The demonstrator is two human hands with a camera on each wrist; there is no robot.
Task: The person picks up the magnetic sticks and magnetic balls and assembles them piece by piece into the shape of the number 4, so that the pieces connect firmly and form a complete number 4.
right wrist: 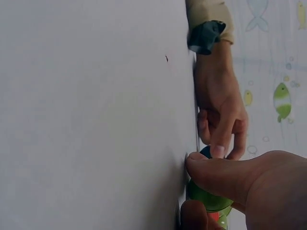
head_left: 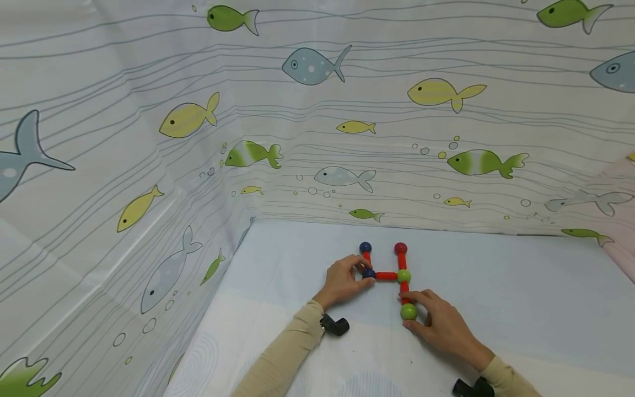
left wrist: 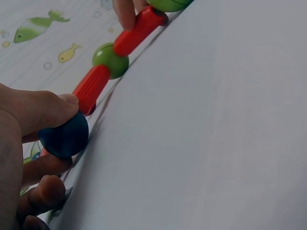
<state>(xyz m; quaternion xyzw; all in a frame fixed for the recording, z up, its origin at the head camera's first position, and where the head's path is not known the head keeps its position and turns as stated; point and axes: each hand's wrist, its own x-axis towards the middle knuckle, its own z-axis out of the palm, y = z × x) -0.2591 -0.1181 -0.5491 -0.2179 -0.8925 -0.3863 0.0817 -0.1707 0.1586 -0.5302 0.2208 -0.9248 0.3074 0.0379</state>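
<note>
Red rods and coloured balls are joined into one flat figure lying on the table. My left hand (head_left: 344, 280) pinches the near blue ball (head_left: 369, 273) at the left corner, thumb on its near side. From there a crosswise red rod (head_left: 386, 276) runs to the middle green ball (head_left: 404, 275). My right hand (head_left: 441, 320) holds the nearest green ball (head_left: 409, 312) between thumb and fingers, with a finger over the short red rod above it. At the far ends sit another blue ball (head_left: 365, 247) and a dark red ball (head_left: 400, 248). Fingers partly hide the left upright rod.
The pale table (head_left: 521, 286) stretches to both sides and towards me. A fish-patterned curtain (head_left: 297, 110) stands behind it and on the left. Each wrist wears a small black camera, such as the left wrist camera (head_left: 335, 325).
</note>
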